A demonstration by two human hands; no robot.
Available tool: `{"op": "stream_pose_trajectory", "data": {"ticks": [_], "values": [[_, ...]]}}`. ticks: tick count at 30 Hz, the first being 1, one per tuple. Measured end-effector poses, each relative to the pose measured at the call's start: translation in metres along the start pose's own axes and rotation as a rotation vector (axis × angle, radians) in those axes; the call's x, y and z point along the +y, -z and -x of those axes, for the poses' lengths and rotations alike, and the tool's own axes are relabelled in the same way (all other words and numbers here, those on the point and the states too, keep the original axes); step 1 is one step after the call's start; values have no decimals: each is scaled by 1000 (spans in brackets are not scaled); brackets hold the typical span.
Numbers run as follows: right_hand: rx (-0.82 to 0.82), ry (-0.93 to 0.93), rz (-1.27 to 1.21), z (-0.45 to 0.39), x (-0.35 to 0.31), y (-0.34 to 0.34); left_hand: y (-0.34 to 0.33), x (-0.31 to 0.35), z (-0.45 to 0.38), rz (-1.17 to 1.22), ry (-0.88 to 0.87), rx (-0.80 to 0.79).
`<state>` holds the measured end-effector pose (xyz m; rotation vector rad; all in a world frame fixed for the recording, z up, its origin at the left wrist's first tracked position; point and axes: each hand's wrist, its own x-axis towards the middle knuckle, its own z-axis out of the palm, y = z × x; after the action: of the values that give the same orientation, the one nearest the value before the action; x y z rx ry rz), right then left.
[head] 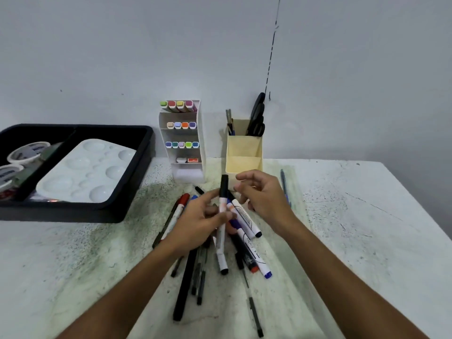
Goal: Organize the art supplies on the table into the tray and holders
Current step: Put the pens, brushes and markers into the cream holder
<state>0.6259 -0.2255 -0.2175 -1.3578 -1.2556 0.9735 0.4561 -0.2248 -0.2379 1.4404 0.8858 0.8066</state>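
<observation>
Left hand (198, 221) fingers pinching a white, black-capped marker (222, 211) upright over the loose pile of pens and markers (220, 255) on the speckled counter (354, 228), right hand (264, 194) fingers loosely spread beside it; black tray (137, 177), white tiered marker rack (182, 140) and cream holder (243, 152) already part-filled, pile yet unsorted.

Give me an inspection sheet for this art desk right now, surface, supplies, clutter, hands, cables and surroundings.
Surface: white table, stained with green and dark speckles.
Job's things: pile of loose markers and pens at centre; black plastic tray holds white paint palette and lidded paint pots; white tiered marker rack part filled; cream pen holder holds black scissors and brushes.
Clutter: lone blue pen beside the holder.
Hands: left hand grips black-capped white marker upright; right hand open, empty.
Cables: nothing seen.
Surroundings: plain grey wall with a dark crack.
</observation>
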Motion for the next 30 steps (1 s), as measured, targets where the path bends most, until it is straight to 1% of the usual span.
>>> {"op": "stream_pose_trajectory", "data": {"ticks": [1, 2, 4, 6, 7, 9, 13, 15, 17, 19, 24, 27, 30], "values": [[13, 35, 155, -4, 7, -4, 7, -4, 4, 19, 34, 38], [-22, 68, 318, -6, 13, -9, 15, -8, 8, 30, 62, 84], [-216, 76, 581, -5, 23, -16, 29, -15, 17, 61, 101, 162], [-436, 29, 750, -2, 26, -26, 40, -18, 26, 97, 131, 203], [-509, 15, 827, -1, 27, -33, 44, -19, 30, 98, 145, 209], [-580, 5, 958, -2, 25, -44, 49, -22, 32, 100, 175, 216], [-627, -35, 1089, -14, 18, -60, 52, -26, 34, 144, 196, 237], [-647, -94, 1056, -20, 15, -62, 52, -27, 34, 179, 208, 249], [-623, -119, 1030, -23, 14, -62, 51, -30, 33, 238, 227, 264], [-579, -107, 1040, -21, 14, -61, 50, -32, 30, 282, 235, 266], [-480, -7, 1087, -11, 17, -60, 45, -34, 25, 281, 242, 247], [-462, 35, 1133, -7, 19, -61, 42, -35, 20, 280, 247, 263], [-478, 8, 1084, -8, 21, -60, 40, -32, 14, 256, 232, 272]]}}
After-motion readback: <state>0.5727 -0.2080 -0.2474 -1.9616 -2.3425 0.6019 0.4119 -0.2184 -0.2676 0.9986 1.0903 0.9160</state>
